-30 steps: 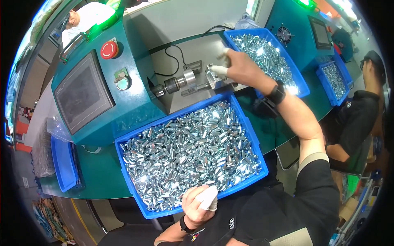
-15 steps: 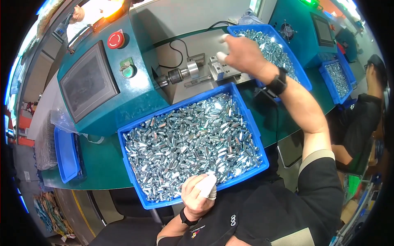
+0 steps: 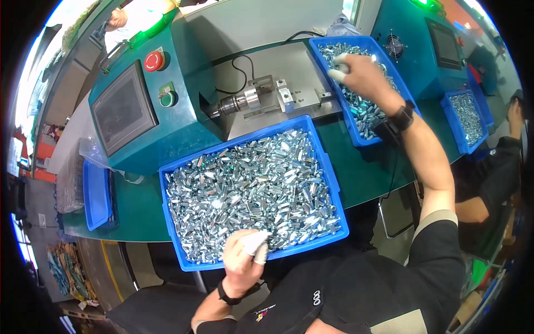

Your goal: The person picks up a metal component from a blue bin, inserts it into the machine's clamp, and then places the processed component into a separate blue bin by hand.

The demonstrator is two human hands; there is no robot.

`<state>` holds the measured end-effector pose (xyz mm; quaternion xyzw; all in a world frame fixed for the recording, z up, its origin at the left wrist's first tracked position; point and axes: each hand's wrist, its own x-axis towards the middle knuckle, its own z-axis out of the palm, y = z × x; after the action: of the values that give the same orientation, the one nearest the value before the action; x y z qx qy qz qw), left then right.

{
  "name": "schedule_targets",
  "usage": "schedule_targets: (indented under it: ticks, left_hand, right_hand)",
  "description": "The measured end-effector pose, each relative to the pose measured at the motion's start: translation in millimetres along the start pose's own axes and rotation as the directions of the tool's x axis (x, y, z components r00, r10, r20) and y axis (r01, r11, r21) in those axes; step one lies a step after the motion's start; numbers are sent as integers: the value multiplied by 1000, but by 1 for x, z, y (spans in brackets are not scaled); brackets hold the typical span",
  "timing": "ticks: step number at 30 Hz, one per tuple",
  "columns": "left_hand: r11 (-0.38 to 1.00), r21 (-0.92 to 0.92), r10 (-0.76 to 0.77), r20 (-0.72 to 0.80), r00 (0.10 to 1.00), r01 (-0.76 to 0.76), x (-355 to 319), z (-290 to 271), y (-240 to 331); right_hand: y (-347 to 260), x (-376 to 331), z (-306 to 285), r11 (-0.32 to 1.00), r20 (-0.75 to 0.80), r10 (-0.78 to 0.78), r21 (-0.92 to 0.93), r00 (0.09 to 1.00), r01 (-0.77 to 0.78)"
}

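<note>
My right hand, white covers on its thumb and forefinger, hovers over a blue bin of shiny metal pieces. Its thumb and forefinger are apart, and I can make out nothing between them. At the near edge of a larger blue bin, my left hand is closed, its covered fingertips pressed together; whatever they hold is hidden. Small, long-sided silvery pieces fill this bin. Beyond it, a green machine carries a round chuck facing a metal clamping block.
The machine has a screen, a red stop button and a green button. An upright blue tray stands at the left. On the right are another machine, another bin and a person's arm.
My right hand has moved right from the clamping block to over the far bin. My left hand has shifted slightly left. The machine's lamp has turned from orange to green.
</note>
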<state>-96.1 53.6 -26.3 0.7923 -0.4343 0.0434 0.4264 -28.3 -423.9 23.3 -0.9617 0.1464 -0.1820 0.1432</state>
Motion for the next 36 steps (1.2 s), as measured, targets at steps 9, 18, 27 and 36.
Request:
schedule_targets:
  ticks: [9, 18, 27, 36]
  left_hand:
    - [939, 240, 137, 399, 907, -247, 135, 21, 28]
    - [850, 349, 100, 630, 770, -395, 183, 61, 4]
    - [855, 348, 43, 692, 721, -385, 190, 57, 3]
    - [993, 111, -11, 442, 897, -42, 224, 58, -21]
  right_hand:
    - [-36, 18, 59, 773, -287, -286, 495, 914, 397]
    - [-16, 16, 78, 761, -455, -201, 486, 868, 430]
    - [-21, 17, 68, 737, -431, -114, 568, 895, 367]
    - [-24, 17, 72, 738, -434, -138, 554, 890, 385]
